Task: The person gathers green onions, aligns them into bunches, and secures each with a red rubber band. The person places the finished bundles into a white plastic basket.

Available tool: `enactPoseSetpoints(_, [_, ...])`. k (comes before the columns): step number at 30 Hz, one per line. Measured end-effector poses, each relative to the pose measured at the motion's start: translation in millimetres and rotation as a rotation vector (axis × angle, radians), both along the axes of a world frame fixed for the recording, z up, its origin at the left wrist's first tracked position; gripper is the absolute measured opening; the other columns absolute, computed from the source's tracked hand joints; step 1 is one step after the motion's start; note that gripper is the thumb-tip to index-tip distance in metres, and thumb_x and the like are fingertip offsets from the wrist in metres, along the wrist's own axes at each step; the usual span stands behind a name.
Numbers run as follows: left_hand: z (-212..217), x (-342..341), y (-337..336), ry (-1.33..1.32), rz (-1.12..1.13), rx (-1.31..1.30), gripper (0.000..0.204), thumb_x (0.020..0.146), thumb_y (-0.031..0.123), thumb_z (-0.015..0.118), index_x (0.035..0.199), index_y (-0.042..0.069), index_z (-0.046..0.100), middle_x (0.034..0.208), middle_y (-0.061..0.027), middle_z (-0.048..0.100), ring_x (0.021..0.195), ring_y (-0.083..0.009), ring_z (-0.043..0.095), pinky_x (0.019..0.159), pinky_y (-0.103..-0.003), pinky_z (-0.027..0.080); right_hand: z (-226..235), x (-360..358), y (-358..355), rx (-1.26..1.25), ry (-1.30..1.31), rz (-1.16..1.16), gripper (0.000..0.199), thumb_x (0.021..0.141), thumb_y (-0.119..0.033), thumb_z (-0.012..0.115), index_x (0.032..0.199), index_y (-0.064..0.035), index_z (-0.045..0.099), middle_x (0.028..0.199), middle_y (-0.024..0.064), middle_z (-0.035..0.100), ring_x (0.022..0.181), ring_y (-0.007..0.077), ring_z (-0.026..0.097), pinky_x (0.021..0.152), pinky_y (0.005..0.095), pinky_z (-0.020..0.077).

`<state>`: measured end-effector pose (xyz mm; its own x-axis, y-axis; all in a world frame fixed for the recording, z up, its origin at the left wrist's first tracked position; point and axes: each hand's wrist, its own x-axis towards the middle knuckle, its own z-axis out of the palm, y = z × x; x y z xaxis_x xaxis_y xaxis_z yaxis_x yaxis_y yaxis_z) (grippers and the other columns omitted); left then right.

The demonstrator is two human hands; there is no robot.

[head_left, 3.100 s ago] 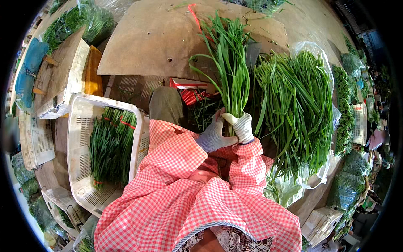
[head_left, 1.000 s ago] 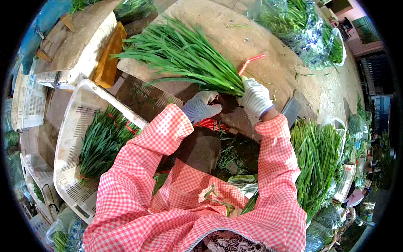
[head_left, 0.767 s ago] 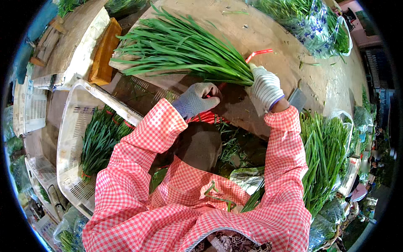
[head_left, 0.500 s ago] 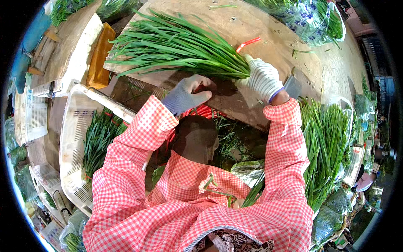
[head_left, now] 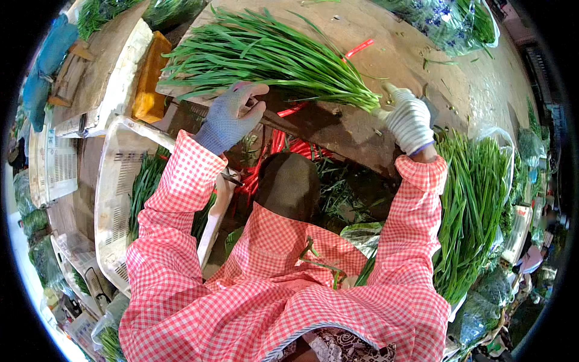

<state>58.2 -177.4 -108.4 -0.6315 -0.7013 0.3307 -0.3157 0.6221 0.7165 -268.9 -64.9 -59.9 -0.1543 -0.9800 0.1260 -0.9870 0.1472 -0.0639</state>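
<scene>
A bunch of garlic chives [head_left: 271,57] lies across the wooden board, leaves to the left and cut ends to the right. A red tie strip [head_left: 360,48] sticks out beyond its far side, and a short red piece [head_left: 292,110] shows at its near side. My left hand [head_left: 232,120], in a grey-blue glove, is at the near edge of the leaves, fingers bent and apart from the thumb, with nothing seen in it. My right hand [head_left: 409,120], in a white striped glove, is by the cut ends, thumb and finger spread on either side of them.
Many red strips [head_left: 280,148] hang below the board's edge. A white crate [head_left: 111,199] with more chives stands at my left, behind it an orange box [head_left: 151,78]. Loose chives [head_left: 473,205] lie at my right. A dark blade [head_left: 443,105] rests beside my right hand.
My left hand has moved left and up, toward the leaves. My right hand has slid right, loosening from the stalks to their cut ends.
</scene>
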Motion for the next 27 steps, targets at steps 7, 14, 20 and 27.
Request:
enactPoseSetpoints(7, [-3.1,-40.6,2.7,-0.121,0.005,-0.285,0.029,0.077,0.017,0.064,0.105,0.012,0.059,0.1,-0.0096,0.056,0.088,-0.0298,0.059,0.074,-0.036,0.049,1.8,20.8,39.2,-0.264,-0.546,-0.07,0.023,0.074,-0.019,0.069,0.09,-0.003,0.068,0.079,0.0162,0.066,0.072,0.0255,0.066,0.067,0.0318,0.0509])
enactPoseSetpoints(14, [23.9,-58.9,-13.0,-0.074,-0.027,-0.306,0.035,0.076,0.012,0.065,0.111,0.01,0.059,0.109,-0.0102,0.054,0.095,-0.0263,0.057,0.08,-0.032,0.047,-43.0,92.5,15.6,-0.224,-0.739,0.011,0.039,0.076,-0.007,0.063,0.114,-0.0054,0.061,0.093,0.0161,0.067,0.084,0.0162,0.065,0.074,0.0276,0.0496])
enactPoseSetpoints(20, [26.7,-82.7,-19.1,-0.112,-0.087,-0.411,0.04,0.075,0.014,0.065,0.114,0.009,0.057,0.114,-0.0124,0.053,0.104,-0.0302,0.05,0.09,-0.039,0.042,-52.3,107.8,-15.0,-0.252,-0.965,-0.014,0.035,0.078,-0.01,0.062,0.112,-0.0025,0.061,0.089,0.0141,0.067,0.081,0.02,0.063,0.072,0.0301,0.0503])
enactPoseSetpoints(27, [9.9,-78.6,1.9,-0.355,-0.079,-0.398,0.051,0.066,0.027,0.072,0.112,0.014,0.056,0.102,-0.0082,0.052,0.097,-0.0294,0.051,0.082,-0.042,0.046,-35.4,92.9,-3.7,-0.381,-1.362,-0.115,0.021,0.081,-0.006,0.058,0.098,0.0031,0.066,0.083,0.0082,0.067,0.067,0.0118,0.062,0.065,0.0244,0.0494])
